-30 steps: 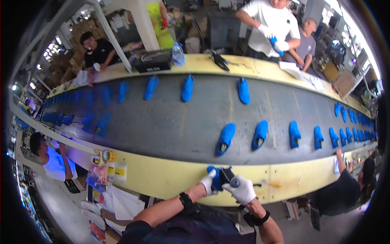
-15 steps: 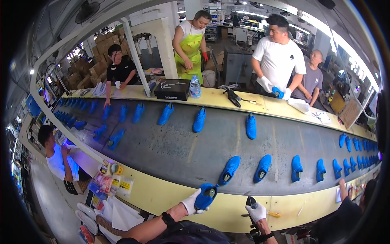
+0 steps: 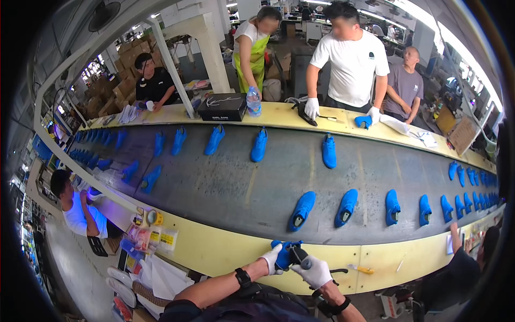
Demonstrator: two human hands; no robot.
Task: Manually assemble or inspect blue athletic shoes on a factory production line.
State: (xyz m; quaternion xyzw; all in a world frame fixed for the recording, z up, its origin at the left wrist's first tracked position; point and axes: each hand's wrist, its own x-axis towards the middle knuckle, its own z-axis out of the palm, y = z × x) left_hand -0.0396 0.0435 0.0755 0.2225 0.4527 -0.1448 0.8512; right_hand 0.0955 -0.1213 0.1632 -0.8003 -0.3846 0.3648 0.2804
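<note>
My left hand [image 3: 272, 261], in a white glove, grips a blue sports shoe [image 3: 283, 257] over the near yellow ledge. My right hand [image 3: 315, 275], also gloved, is closed around a dark hand tool with a rounded grey end [image 3: 306, 263]. The tool's dark front part meets the shoe's opening; its tip is hidden there. Just beyond my hands, several blue shoes, among them one blue shoe [image 3: 302, 211], lie in a row on the grey conveyor belt [image 3: 241, 198].
Across the belt, a white-gloved person [image 3: 348, 59] touches a black tool [image 3: 307, 112] and a blue shoe [image 3: 363, 122]. A black box [image 3: 221, 107] and water bottle [image 3: 254, 101] stand on the far ledge. Nearby lie a yellow-handled cutter [image 3: 362, 269] and a tape roll [image 3: 155, 217].
My right hand has moved left and brought the tool to the shoe in my left hand. Across the belt, the white-gloved person has lowered the shoe to the ledge and reached to the black tool.
</note>
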